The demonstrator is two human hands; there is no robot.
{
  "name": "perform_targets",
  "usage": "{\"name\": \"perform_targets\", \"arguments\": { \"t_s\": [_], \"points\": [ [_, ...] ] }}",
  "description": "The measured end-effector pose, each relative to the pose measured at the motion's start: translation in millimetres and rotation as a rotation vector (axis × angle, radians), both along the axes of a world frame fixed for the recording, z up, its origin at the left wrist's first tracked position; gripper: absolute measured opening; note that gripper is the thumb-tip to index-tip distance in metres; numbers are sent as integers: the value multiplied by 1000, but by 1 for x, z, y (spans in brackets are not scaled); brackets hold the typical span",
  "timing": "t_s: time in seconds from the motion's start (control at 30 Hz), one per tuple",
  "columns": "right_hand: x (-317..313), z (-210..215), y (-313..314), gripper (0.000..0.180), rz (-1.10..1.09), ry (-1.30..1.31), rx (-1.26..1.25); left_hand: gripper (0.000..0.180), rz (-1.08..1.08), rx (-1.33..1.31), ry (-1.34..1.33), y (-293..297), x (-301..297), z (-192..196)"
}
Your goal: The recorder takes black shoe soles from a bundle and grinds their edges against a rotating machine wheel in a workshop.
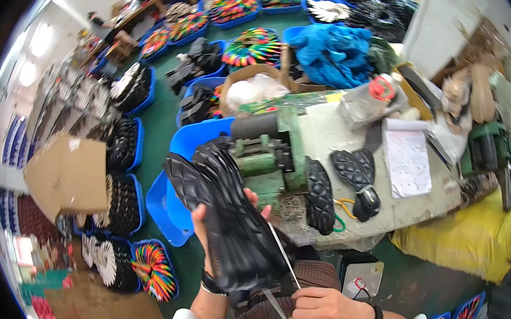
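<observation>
My left hand (201, 228) is wrapped round a thick stack of black quilted shoe soles (233, 228), held tilted above my lap. Its fingertips show on the far side of the stack. Low on the right, my right hand (323, 314) pinches a thin white cord (283, 254). One stretch of the cord runs up along the stack's right side; another pale strand (275, 305) leads toward its lower end. On the bench beyond lie a black quilted sole (321, 196) and a bundle of similar soles (358, 178) bound near one end.
A green machine (267, 167) stands on the bench (333, 121), with yellow and green loops (344, 208) and a written paper sheet (406, 158) nearby. A blue tub (170, 213) sits left of the stack. Several more tubs of soles, cardboard boxes (67, 169) and a yellow sack (463, 235) surround me.
</observation>
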State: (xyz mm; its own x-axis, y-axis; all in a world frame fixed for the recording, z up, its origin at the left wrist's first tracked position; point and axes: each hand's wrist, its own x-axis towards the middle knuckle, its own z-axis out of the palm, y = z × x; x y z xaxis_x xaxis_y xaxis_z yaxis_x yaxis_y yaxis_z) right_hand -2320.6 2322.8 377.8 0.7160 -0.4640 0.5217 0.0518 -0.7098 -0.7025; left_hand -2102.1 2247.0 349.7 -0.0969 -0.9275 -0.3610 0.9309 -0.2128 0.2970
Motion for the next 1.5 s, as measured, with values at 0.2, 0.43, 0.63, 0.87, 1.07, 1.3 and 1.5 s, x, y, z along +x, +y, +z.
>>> {"name": "perform_targets", "arguments": {
  "t_s": [0.2, 0.43, 0.63, 0.87, 1.07, 1.3, 1.5],
  "points": [
    [-55, -105, -31, 31, -984, 668, 116, 75, 48, -79, -535, 20, 70, 33],
    [142, -15, -48, 78, -450, 19, 728, 58, 36, -20, -1162, 72, 97, -14],
    [240, -36, -31, 61, -591, 24, 853, 68, -219, -340, -1493, 86, 179, -25],
    [306, -49, -41, 60, -527, -481, 1325, 69, -177, -34, -777, 94, 268, -56],
    [335, -71, -26, 55, -710, -825, 1401, 58, -147, -13, -544, 73, 297, -80],
    [307, -137, -3, 39, -1104, -672, 1278, 58, 23, 118, -495, 64, 348, -95],
    [314, -153, -76, 30, -1034, -644, 1115, 73, -64, 121, -523, 76, 382, -116]
  ]
}}
